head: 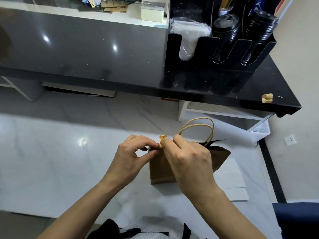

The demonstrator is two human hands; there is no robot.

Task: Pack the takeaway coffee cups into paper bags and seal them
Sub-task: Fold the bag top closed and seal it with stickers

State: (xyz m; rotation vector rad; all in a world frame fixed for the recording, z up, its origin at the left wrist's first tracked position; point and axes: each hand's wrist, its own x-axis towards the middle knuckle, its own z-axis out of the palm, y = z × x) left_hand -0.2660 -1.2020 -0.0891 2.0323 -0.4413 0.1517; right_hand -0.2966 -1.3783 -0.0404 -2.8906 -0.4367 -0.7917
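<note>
**Here, sealing the bag mouth**

The brown paper bag with twisted-paper handles (161, 167) stands on the white marble-look counter (51, 161), its top pressed flat. My left hand (133, 158) pinches the folded rim; my right hand (187, 158) pinches a small tan sticker strip (162, 138) at that rim. Next, I judge, the strip must wrap squarely over the fold. A spare strip (267, 98) lies on the black shelf (284, 94).

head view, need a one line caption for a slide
Both hands, left hand and right hand, pinch a sticker onto the paper bag top.

Bag (162, 169) before counter (86, 49)
</note>
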